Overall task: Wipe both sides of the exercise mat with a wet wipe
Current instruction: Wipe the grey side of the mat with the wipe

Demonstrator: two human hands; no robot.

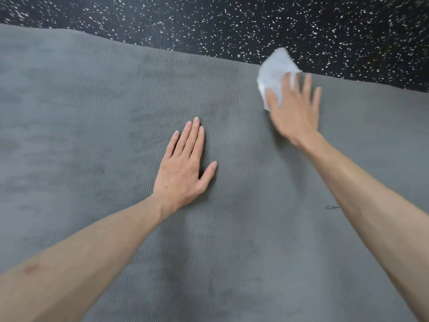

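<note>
A grey exercise mat point(104, 117) with a fine wavy ribbed texture fills most of the head view. My left hand point(185, 166) lies flat on the mat near the middle, fingers straight and together, holding nothing. My right hand point(294, 108) is blurred, with straight spread fingers pressing a crumpled white wet wipe point(275, 70) against the mat at its far edge. Part of the wipe sticks out past the mat's edge over the floor. Darker damp-looking patches show on the mat's left and lower parts.
Black rubber floor with white speckles point(209, 22) runs along the far side beyond the mat's edge. A small dark mark point(332, 207) sits on the mat beside my right forearm.
</note>
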